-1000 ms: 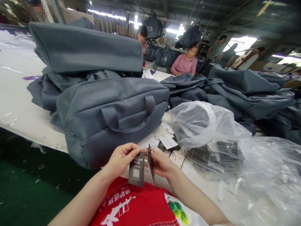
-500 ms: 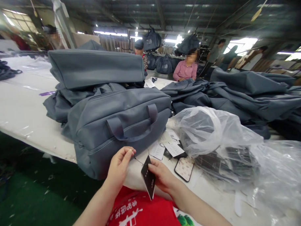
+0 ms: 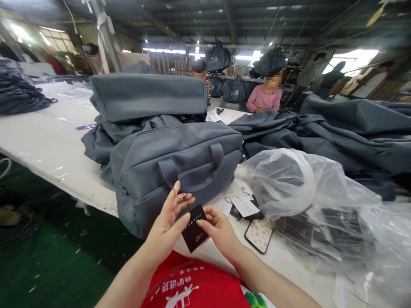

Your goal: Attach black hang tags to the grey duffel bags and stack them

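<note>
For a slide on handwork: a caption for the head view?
Left hand pinches the string loop and right hand holds the black hang tag, before a grey bag on a white table.

- Long white surface (image 3: 50,146), stretching from near right to far left, above a green floor (image 3: 44,267).
- At the near edge, a grey bag (image 3: 179,168) standing upright, handles to the front.
- Behind it, touching, a heap of grey bags (image 3: 100,139), with a flat bag (image 3: 149,95) on top.
- To the right, a clear plastic sack (image 3: 304,186) with dark tags inside; loose paper tags (image 3: 244,205) between sack and grey bag.
- Further right, a spread of grey fabric (image 3: 342,131).
- Far left, a dark folded stack (image 3: 11,93).
- Left of the heap, a purple strip (image 3: 85,127).
</note>
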A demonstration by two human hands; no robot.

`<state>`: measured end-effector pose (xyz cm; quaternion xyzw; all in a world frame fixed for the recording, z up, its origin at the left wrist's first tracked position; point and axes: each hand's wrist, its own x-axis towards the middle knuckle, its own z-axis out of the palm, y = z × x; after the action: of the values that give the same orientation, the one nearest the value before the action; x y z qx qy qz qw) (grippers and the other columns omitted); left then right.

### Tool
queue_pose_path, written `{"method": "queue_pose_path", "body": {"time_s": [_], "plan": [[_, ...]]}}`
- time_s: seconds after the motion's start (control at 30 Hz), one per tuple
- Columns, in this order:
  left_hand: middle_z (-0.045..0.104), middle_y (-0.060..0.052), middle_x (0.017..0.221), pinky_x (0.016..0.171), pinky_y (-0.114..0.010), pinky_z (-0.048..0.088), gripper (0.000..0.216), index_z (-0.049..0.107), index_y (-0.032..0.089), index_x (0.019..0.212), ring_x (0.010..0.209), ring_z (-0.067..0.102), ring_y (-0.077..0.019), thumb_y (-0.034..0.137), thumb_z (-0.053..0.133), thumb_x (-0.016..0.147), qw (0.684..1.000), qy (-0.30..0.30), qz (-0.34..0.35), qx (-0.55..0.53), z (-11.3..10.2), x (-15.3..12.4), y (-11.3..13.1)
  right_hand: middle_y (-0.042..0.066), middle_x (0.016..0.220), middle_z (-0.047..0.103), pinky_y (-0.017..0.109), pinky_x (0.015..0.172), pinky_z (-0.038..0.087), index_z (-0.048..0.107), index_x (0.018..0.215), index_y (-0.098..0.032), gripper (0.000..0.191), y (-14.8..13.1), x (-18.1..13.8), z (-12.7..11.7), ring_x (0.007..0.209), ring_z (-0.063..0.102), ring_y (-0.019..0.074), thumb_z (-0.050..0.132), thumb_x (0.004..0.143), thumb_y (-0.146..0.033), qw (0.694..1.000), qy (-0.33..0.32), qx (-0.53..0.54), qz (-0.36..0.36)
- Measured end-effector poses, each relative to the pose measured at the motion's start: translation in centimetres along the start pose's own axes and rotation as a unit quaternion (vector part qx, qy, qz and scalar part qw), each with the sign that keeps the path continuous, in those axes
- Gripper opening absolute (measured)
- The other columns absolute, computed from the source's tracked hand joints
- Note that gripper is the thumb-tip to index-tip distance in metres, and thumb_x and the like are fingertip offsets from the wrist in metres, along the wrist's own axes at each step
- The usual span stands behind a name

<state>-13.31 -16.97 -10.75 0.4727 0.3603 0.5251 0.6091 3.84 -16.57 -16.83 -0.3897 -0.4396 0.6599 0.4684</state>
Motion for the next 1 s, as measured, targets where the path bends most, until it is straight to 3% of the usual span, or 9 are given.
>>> {"method": "queue_pose_path", "body": {"time_s": [0.07,0.17,0.37,0.5,0.57,0.7,0.77,0.83,1.0], "plan": [[0.063,-0.003,0.119,0.107,-0.04,0.04,0.077,0.01,0.037,0.15,0.112,0.06,-0.0177,0.03,0.057,0.09,0.997,0.016,0.006,0.078,0.7,-0.3,-0.7,0.0,0.082,0.069,0.027,0.071,0.048,0.059,0.09,-0.019,0.023,0.7,0.1,0.6,0.074,0.062,0.0144,0.071,0.078,-0.034,0.998,0.014,-0.051,-0.024],[0.068,0.001,0.089,0.09,-0.034,0.051,0.075,0.006,0.033,0.151,0.084,0.066,-0.0143,0.032,0.052,0.092,0.99,0.054,0.011,0.126,0.9,-0.4,-0.9,0.002,0.09,0.069,0.031,0.08,0.048,0.063,0.095,-0.018,0.021,1.1,-0.3,1.3,0.084,0.062,0.0173,0.069,0.078,-0.029,0.988,-0.018,-0.148,-0.048],[0.049,0.01,0.047,0.042,-0.02,0.042,0.061,0.026,0.022,0.149,0.035,0.046,-0.0094,0.043,0.042,0.094,0.973,0.026,-0.033,0.226,-1.2,-0.4,0.7,0.004,0.089,0.069,0.028,0.072,0.05,0.066,0.092,-0.018,0.016,-1.9,-0.4,1.8,0.08,0.062,0.0166,0.064,0.081,-0.03,0.95,-0.126,-0.269,-0.096],[0.048,0.008,0.044,0.037,-0.019,0.035,0.055,0.044,0.018,0.14,0.032,0.042,-0.0084,0.047,0.04,0.093,0.954,-0.047,-0.089,0.283,-2.2,-1.7,2.0,0.004,0.082,0.066,0.023,0.052,0.048,0.061,0.089,-0.017,0.022,-1.0,2.1,2.7,0.068,0.06,0.0141,0.054,0.086,-0.038,0.975,-0.13,-0.176,-0.029],[0.052,0.006,0.046,0.036,-0.019,0.035,0.054,0.047,0.019,0.138,0.032,0.042,-0.0081,0.049,0.038,0.094,0.95,-0.019,-0.089,0.298,-3.0,-2.4,2.8,0.004,0.078,0.066,0.022,0.047,0.046,0.059,0.089,-0.016,0.024,0.6,3.9,3.3,0.061,0.059,0.0131,0.057,0.083,-0.04,0.976,-0.139,-0.167,0.011],[0.052,0.008,0.049,0.03,-0.018,0.027,0.061,0.04,0.02,0.141,0.028,0.036,-0.0073,0.054,0.04,0.091,0.94,0.13,-0.061,0.309,-6.2,-2.8,5.7,0.005,0.073,0.066,0.023,0.042,0.041,0.059,0.1,-0.015,0.035,1.6,7.9,3.4,0.049,0.053,0.0114,0.052,0.085,-0.046,0.979,0.025,-0.188,-0.073],[0.051,0.008,0.049,0.031,-0.017,0.027,0.061,0.041,0.02,0.14,0.029,0.036,-0.0071,0.054,0.045,0.089,0.928,0.16,-0.036,0.335,-7.9,-2.3,7.5,0.007,0.083,0.068,0.024,0.046,0.043,0.058,0.115,-0.015,0.04,-0.6,10.0,3.4,0.055,0.056,0.012,0.048,0.089,-0.045,0.962,0.103,-0.177,-0.18],[0.051,0.008,0.05,0.032,-0.017,0.03,0.059,0.043,0.02,0.139,0.031,0.037,-0.0066,0.05,0.05,0.088,0.918,0.154,-0.01,0.365,-9.1,-1.1,9.2,0.009,0.101,0.069,0.024,0.053,0.047,0.052,0.129,-0.02,0.044,-4.0,11.9,3.7,0.066,0.06,0.0128,0.046,0.092,-0.042,0.942,0.108,-0.167,-0.269],[0.053,0.008,0.058,0.038,-0.016,0.038,0.072,0.037,0.024,0.143,0.042,0.045,-0.007,0.035,0.067,0.078,0.927,0.011,0.016,0.375,-8.6,3.8,12.3,0.007,0.098,0.072,0.026,0.068,0.051,0.063,0.115,-0.019,0.034,-12.6,15.3,6.4,0.079,0.064,0.0148,0.052,0.089,-0.037,0.902,-0.084,-0.258,-0.337]]}}
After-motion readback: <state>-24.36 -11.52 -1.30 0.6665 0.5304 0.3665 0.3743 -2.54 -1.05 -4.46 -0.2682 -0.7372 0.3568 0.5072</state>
